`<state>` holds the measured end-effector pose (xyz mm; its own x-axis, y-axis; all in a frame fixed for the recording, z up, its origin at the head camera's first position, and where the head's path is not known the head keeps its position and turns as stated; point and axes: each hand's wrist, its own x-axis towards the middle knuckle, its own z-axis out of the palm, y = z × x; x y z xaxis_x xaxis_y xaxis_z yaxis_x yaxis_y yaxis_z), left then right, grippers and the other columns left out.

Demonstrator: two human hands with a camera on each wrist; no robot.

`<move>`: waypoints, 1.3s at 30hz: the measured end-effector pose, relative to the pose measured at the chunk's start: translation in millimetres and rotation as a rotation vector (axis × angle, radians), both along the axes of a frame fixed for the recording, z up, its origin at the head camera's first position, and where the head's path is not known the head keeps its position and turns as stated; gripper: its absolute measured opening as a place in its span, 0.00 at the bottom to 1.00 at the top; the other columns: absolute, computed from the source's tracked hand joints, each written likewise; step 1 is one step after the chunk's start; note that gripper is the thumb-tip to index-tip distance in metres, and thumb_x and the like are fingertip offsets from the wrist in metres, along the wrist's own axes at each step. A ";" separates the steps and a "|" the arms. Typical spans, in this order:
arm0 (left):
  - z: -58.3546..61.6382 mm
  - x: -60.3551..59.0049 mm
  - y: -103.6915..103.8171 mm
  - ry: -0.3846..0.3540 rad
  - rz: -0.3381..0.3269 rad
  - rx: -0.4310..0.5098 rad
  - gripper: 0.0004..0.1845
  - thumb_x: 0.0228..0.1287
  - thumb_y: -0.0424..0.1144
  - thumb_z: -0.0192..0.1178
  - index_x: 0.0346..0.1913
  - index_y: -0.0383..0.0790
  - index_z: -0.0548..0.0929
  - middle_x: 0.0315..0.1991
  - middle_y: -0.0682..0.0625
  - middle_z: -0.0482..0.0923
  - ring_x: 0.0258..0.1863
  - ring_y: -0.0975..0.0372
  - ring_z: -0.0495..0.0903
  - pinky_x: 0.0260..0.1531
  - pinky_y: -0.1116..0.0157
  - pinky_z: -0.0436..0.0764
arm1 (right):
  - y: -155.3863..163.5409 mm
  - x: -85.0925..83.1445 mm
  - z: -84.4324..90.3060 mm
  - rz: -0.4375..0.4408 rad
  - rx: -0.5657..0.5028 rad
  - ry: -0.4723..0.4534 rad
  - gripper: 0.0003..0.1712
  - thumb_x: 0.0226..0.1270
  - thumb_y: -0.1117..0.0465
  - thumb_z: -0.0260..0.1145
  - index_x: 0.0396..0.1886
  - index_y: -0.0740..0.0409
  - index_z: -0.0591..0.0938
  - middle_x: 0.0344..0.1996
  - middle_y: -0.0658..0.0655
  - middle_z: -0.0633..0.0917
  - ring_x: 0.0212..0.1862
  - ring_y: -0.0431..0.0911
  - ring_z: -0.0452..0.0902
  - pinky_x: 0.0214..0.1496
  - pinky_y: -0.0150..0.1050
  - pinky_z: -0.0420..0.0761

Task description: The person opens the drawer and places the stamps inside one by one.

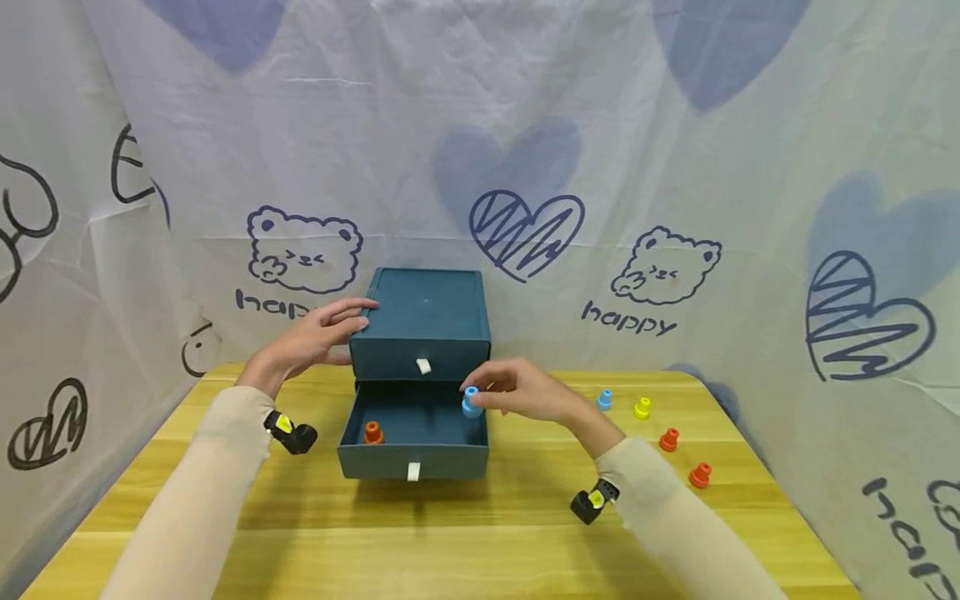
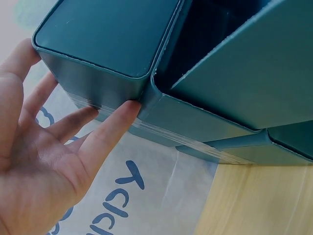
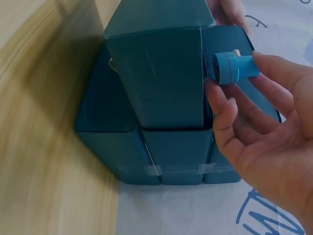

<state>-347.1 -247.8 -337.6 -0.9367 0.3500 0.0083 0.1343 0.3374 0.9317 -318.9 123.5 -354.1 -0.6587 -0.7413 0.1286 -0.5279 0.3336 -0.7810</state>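
A dark teal two-drawer box (image 1: pixel 426 312) stands at the back of the wooden table, its lower drawer (image 1: pixel 412 458) pulled out. An orange peg (image 1: pixel 372 432) lies inside that drawer at the left. My right hand (image 1: pixel 517 392) pinches a blue peg (image 1: pixel 471 402) over the drawer's right rim; the right wrist view shows the blue peg (image 3: pixel 234 68) between thumb and fingers (image 3: pixel 222 110). My left hand (image 1: pixel 318 333) rests flat with straight fingers (image 2: pixel 105 132) against the box's left side (image 2: pixel 98 83).
Loose pegs lie on the table to the right: a blue one (image 1: pixel 604 399), a yellow one (image 1: pixel 642 407) and two orange ones (image 1: pixel 669 439) (image 1: pixel 700 475). Printed cloth walls enclose the table (image 1: pixel 480 533) at the back and sides.
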 end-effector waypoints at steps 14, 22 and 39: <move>1.6 1.3 1.0 0.000 0.003 -0.001 0.33 0.79 0.53 0.55 0.80 0.48 0.60 0.84 0.39 0.47 0.82 0.34 0.47 0.67 0.35 0.72 | -19.8 -3.0 0.8 0.012 0.076 0.028 0.16 0.75 0.59 0.66 0.57 0.62 0.85 0.50 0.59 0.90 0.46 0.44 0.86 0.55 0.33 0.86; 1.5 1.7 0.7 -0.002 -0.001 -0.003 0.33 0.79 0.53 0.54 0.81 0.48 0.60 0.84 0.39 0.46 0.82 0.33 0.46 0.67 0.35 0.71 | -28.5 -8.2 3.7 0.029 0.109 0.023 0.15 0.74 0.61 0.67 0.55 0.63 0.85 0.50 0.60 0.89 0.46 0.43 0.85 0.48 0.32 0.88; 0.6 1.2 0.7 -0.001 0.016 -0.014 0.34 0.79 0.54 0.55 0.81 0.50 0.60 0.84 0.39 0.47 0.81 0.32 0.47 0.67 0.34 0.72 | -57.2 -11.1 2.0 0.062 0.134 -0.073 0.14 0.74 0.62 0.67 0.54 0.63 0.86 0.48 0.61 0.89 0.41 0.42 0.84 0.47 0.36 0.89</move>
<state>-345.9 -247.1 -337.0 -0.9423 0.3348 0.0028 0.1280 0.3526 0.9270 -330.0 66.3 -352.1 -0.6155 -0.7879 -0.0208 -0.4939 0.4061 -0.7689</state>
